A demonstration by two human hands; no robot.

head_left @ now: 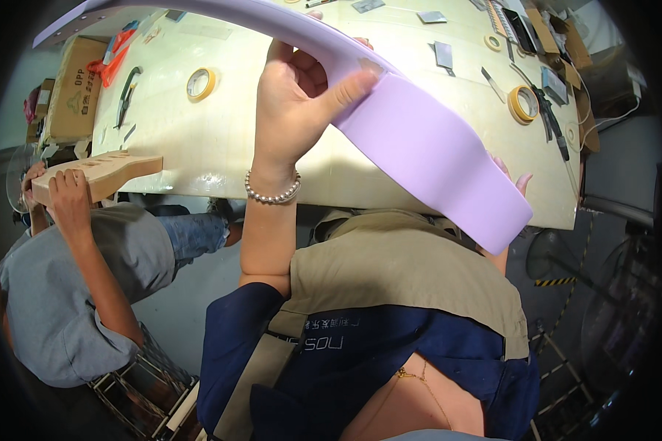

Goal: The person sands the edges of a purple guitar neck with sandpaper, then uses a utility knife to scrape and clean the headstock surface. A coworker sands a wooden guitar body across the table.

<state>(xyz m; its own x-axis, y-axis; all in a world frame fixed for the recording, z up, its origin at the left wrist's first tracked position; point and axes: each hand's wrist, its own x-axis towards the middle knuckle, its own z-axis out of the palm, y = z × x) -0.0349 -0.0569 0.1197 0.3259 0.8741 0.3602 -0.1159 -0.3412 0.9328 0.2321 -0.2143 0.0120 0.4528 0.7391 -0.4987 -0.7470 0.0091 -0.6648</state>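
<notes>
A lilac guitar (pixel 434 154) is held up tilted over the table's near edge, with the curved side of its body toward me. Its long, thin part runs to the upper left, where small holes show at the end. My left hand (pixel 294 110) is closed around it near the middle, thumb pressed on the side by a small brownish patch. At the body's lower right end, my right hand (pixel 521 184) supports it from behind. Only some fingertips and a bit of wrist show there; the guitar hides the rest.
The pale table (pixel 221 140) carries a tape roll (pixel 201 84), another tape roll (pixel 523 104), a black-handled cutter (pixel 127 95) and small grey blocks (pixel 443 55). At left, a co-worker (pixel 103 250) holds a bare wooden guitar body (pixel 114 173). A cardboard box (pixel 76 88) stands behind.
</notes>
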